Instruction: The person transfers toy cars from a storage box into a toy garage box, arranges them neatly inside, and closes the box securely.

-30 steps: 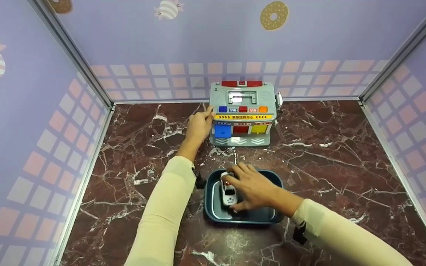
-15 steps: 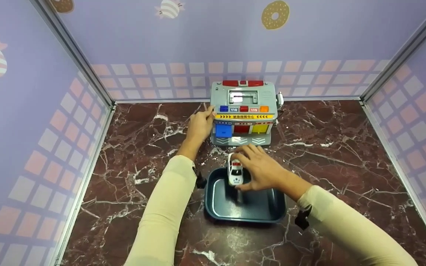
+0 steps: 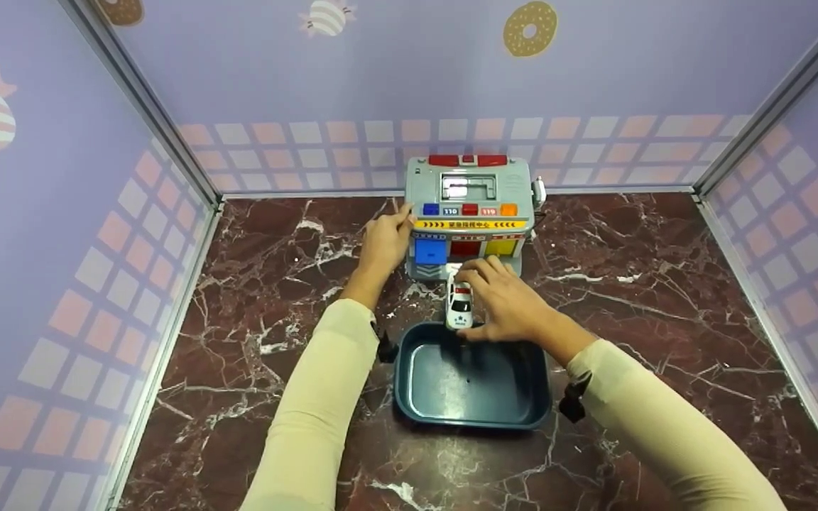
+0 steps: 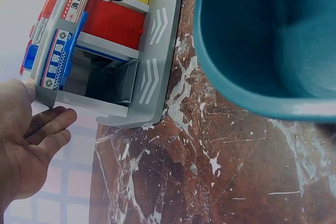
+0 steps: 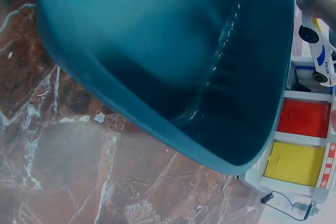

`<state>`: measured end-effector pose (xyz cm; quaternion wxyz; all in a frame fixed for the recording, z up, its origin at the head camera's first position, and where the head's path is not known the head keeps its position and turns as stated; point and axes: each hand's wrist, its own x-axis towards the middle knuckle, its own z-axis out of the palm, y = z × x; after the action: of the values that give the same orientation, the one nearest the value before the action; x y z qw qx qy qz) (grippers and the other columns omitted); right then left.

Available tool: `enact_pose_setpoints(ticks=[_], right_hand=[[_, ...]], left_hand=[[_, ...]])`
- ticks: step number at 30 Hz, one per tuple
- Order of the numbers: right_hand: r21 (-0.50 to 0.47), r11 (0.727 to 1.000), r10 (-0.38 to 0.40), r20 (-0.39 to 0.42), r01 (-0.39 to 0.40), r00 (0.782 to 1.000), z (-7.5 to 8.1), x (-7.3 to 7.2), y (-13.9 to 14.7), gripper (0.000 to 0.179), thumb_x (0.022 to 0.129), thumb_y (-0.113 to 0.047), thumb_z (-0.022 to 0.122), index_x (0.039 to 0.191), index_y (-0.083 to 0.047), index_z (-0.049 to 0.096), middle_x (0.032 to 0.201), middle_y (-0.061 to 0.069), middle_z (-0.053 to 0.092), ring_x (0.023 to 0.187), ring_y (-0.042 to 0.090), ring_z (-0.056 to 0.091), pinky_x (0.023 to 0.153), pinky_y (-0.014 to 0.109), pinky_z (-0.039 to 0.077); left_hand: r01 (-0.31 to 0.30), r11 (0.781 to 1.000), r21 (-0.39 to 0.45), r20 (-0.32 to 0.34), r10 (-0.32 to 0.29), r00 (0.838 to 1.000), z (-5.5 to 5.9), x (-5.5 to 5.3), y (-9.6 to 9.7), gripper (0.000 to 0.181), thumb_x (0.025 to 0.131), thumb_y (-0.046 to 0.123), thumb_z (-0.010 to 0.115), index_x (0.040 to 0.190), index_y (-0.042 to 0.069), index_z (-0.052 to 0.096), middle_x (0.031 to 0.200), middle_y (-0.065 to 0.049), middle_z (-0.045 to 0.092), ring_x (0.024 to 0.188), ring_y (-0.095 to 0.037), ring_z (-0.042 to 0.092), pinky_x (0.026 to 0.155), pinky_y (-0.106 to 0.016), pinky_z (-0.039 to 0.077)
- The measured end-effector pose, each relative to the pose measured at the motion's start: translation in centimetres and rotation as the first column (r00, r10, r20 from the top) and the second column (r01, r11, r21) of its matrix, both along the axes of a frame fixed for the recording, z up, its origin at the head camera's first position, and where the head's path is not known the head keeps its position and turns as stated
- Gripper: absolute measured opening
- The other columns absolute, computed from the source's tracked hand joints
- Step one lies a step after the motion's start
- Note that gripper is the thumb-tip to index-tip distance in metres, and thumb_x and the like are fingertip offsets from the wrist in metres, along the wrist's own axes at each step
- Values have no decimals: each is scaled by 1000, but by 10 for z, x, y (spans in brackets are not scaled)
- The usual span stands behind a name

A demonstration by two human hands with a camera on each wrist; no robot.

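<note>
My right hand [image 3: 507, 298] grips a white toy police car [image 3: 459, 306] by its ends, above the gap between the dark blue basin and the toy station. The car's wheels and POLICE lettering show in the right wrist view. My left hand [image 3: 385, 245] touches the left side of the grey toy emergency station [image 3: 467, 186], its fingers [image 4: 52, 127] fairly straight beside the wall. The station's blue door [image 4: 73, 51] is swung up, baring a hollow bay behind it. Its red door [image 5: 304, 119] and yellow door [image 5: 295, 162] are down.
The dark blue basin [image 3: 409, 408] stands in front of the station, with nothing seen inside. Purple printed walls [image 3: 409, 78] enclose the marbled tabletop [image 3: 288, 284] at the back and both sides. A small white handset [image 3: 539, 191] hangs on the station's right side.
My right hand has lifted the toy police car out of the basin and carried it forward to the station's front. The left hand has stayed at the station's left side.
</note>
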<state>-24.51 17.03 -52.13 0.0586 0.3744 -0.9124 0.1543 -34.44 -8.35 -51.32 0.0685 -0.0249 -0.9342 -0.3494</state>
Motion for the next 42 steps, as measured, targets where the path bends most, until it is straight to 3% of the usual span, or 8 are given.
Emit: enact_pose_setpoints(ticks=[8, 17, 27, 35, 42], right_hand=[[-51, 998, -19, 10, 20, 1000, -7, -11, -1, 88, 75, -56, 95, 139, -7, 61, 144, 17, 60, 125, 39, 55, 110, 57, 51], [-75, 996, -53, 47, 56, 997, -13, -23, -1, 87, 73, -51, 97, 139, -6, 60, 144, 19, 60, 125, 40, 54, 109, 60, 51], [-23, 995, -98, 104, 101, 990, -19, -35, -6, 88, 73, -46, 98, 141, -7, 58, 147, 19, 58, 132, 41, 53, 114, 61, 50], [14, 996, -91, 143, 90, 986, -30, -41, -12, 87, 76, -43, 100, 143, -6, 58, 146, 19, 57, 130, 42, 54, 110, 63, 51], [83, 994, -89, 199, 73, 976, -35, -48, -20, 88, 80, -42, 100, 147, -6, 55, 147, 18, 55, 135, 40, 57, 118, 64, 50]], left_hand=[[27, 1000, 4, -28, -27, 999, -1, 0, -1, 39, 115, 37, 61, 150, 25, 71, 146, -9, 73, 136, -41, 70, 114, -56, 56], [11, 1000, 7, -8, -11, 1000, -2, 1, -1, 39, 115, 40, 59, 151, 28, 70, 146, -9, 73, 137, -40, 70, 115, -56, 56], [1, 1000, 3, -11, -1, 1000, -2, 1, 0, 39, 114, 41, 60, 148, 25, 73, 142, -13, 74, 133, -41, 72, 112, -56, 57], [3, 1000, 9, -19, -2, 1000, -1, 3, 1, 39, 115, 39, 60, 150, 25, 71, 146, -8, 73, 134, -39, 72, 112, -55, 58], [2, 1000, 30, -14, -2, 1000, -2, 3, 0, 40, 115, 39, 60, 152, 26, 68, 148, -8, 71, 133, -39, 72, 110, -55, 59]])
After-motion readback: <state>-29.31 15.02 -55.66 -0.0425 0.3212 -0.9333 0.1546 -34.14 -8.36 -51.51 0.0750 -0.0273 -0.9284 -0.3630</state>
